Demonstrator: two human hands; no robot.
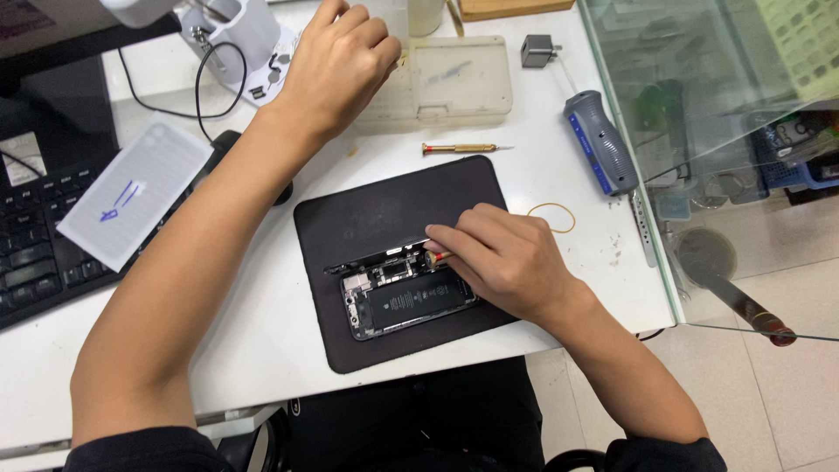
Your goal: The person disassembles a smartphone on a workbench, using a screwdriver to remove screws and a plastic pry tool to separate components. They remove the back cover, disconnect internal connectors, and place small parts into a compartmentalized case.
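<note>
Fingers, right hand (507, 260): pinched shut around a small red-and-gold screwdriver (435, 256), its tip down at the upper edge of the opened phone.
Fingers, left hand (336, 65): curled into a loose fist, reaching up to the translucent plastic parts box (454, 83) at the back of the desk; whether they grip anything I cannot tell.
Opened phone (404, 299): lies on the black mat, back panel off, black battery and small boards showing, tilted slightly with its right end higher.
Black mat (367, 218): flat on the white desk (262, 306), in front of the person.
Second screwdriver (459, 149): gold, lying on the desk between the mat and the parts box.
Rubber band (551, 218): just beside the mat's right edge, near the right hand.
Grey-and-blue tool (599, 144): lying by the glass panel.
Keyboard (44, 245): far left, with a white sheet (135, 192) lying partly over it.
</note>
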